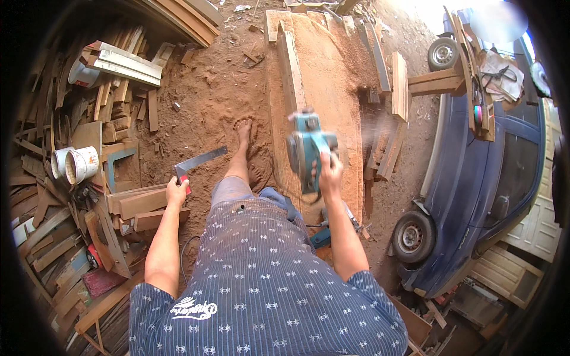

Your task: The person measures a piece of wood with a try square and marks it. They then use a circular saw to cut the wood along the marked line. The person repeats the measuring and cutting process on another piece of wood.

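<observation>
My right hand (330,172) is wrapped round the handle of a teal electric planer (307,139), which is smeared by motion. The planer is at the near end of a long wooden beam (291,74); whether it touches the wood I cannot tell. A pale spray of dust shows to its right. Under the beam, a wide plank bench (326,65) is coated with sawdust. Out to the left, my left hand (176,191) is closed on a try square (202,159) with a metal blade and a partly red handle, held away from the beam.
Stacked offcuts (133,204) and white buckets (82,165) fill the left side. Another teal power tool (321,237) lies by my right forearm. Boards (399,89) lean right of the bench, and a blue vehicle (475,178) stands beyond. My bare foot (243,132) is beside the bench.
</observation>
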Demonstrator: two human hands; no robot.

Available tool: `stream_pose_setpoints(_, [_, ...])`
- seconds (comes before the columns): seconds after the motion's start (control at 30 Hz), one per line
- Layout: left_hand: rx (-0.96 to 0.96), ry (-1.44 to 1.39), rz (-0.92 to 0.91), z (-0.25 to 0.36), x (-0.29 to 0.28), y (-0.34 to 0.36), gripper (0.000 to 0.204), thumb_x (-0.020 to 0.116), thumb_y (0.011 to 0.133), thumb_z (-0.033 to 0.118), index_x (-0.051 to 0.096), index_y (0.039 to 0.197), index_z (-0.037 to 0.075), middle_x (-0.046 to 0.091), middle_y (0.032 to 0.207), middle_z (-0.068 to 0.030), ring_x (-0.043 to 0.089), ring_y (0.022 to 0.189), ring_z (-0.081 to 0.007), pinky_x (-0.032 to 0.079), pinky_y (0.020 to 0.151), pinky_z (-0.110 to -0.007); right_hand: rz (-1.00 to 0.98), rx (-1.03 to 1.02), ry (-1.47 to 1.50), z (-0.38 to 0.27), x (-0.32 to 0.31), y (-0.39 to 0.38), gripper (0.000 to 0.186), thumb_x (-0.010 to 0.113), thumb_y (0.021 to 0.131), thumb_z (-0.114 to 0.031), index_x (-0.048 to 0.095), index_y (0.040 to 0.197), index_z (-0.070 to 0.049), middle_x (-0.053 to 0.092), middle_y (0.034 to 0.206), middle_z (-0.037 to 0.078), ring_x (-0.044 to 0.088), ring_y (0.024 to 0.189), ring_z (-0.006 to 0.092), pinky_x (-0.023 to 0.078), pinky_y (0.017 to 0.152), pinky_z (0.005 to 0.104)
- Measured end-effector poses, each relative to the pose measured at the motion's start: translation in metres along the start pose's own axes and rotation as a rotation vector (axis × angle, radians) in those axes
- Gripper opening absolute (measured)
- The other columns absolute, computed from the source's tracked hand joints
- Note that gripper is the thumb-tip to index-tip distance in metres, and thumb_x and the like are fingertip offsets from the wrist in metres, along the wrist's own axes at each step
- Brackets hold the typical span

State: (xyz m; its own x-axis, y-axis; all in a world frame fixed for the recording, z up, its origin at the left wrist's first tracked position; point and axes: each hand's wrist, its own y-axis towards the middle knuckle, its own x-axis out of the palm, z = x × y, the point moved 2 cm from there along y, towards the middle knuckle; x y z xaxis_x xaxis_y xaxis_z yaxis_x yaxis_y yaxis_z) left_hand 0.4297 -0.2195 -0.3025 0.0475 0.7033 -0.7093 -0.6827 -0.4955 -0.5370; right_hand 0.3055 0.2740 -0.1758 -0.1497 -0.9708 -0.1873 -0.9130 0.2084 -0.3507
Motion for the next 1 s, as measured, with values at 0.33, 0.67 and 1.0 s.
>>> stream_pose_setpoints(0.33, [0.043, 0.032, -0.016, -0.026, 0.011, 0.012, 0.032, 0.075, 0.088, 0.033, 0.067, 0.104, 0.007, 0.072, 0.093, -0.0119, 0.069, 0.088, -0.0288, 0.051, 0.083, -0.042, 0.031, -0.063, 0.015, 0.006, -0.004, -0.015, 0.042, 0.06, 0.103, -0.044, 0.063, 0.092, -0.004, 0.062, 0.072, 0.004, 0.058, 0.055, 0.0099, 0.046, 0.048, 0.0258])
stream_pose_setpoints(0.67, [-0.074, -0.042, 0.007, -0.019, 0.005, 0.0, 0.03, 0.075, 0.088, 0.029, 0.068, 0.104, 0.005, 0.072, 0.094, -0.0131, 0.068, 0.089, -0.027, 0.051, 0.084, -0.041, 0.023, -0.149, 0.017, -0.059, 0.069, 0.135, 0.047, 0.062, 0.101, -0.049, 0.063, 0.087, -0.004, 0.06, 0.067, 0.005, 0.057, 0.051, 0.0109, 0.046, 0.044, 0.0274])
stream_pose_setpoints(1.0, [-0.227, -0.005, 0.016, -0.047, 0.007, 0.001, 0.033, 0.076, 0.087, 0.032, 0.067, 0.105, 0.005, 0.073, 0.098, -0.0157, 0.07, 0.094, -0.0338, 0.052, 0.086, -0.043, 0.05, -0.175, 0.037, -0.125, 0.152, 0.309, 0.056, 0.061, 0.099, -0.054, 0.065, 0.077, -0.002, 0.062, 0.063, 0.007, 0.058, 0.046, 0.0143, 0.046, 0.04, 0.0296])
